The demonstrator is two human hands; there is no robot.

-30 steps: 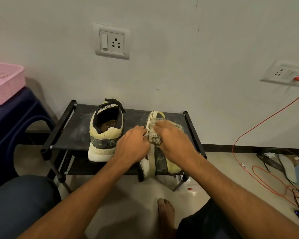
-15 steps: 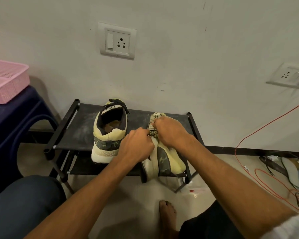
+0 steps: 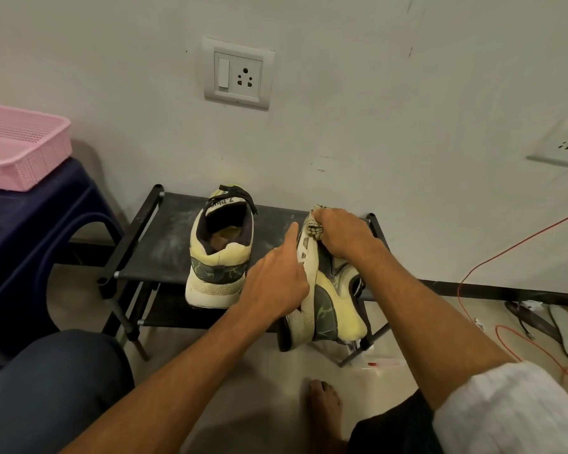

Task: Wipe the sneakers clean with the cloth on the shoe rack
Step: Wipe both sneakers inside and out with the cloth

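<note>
Two pale yellow sneakers with dark green panels sit on a black shoe rack point(image 3: 164, 244). The left sneaker point(image 3: 220, 257) stands upright, heel towards me. The right sneaker point(image 3: 328, 296) is tipped on its side, sole facing left. My right hand point(image 3: 345, 234) grips a bunched light cloth point(image 3: 315, 229) and presses it on that shoe's toe end. My left hand point(image 3: 276, 283) steadies the sole, index finger stretched along it, the other fingers curled at its edge.
A pink basket point(image 3: 23, 149) rests on a dark blue stool point(image 3: 36, 224) at the left. Wall sockets point(image 3: 238, 73) sit above the rack. A red cable point(image 3: 492, 257) and loose items lie on the floor at the right. My bare foot point(image 3: 325, 407) is below the rack.
My right hand has slid the cloth from the middle of the tipped shoe towards its toe. My left index finger has stretched out along the sole.
</note>
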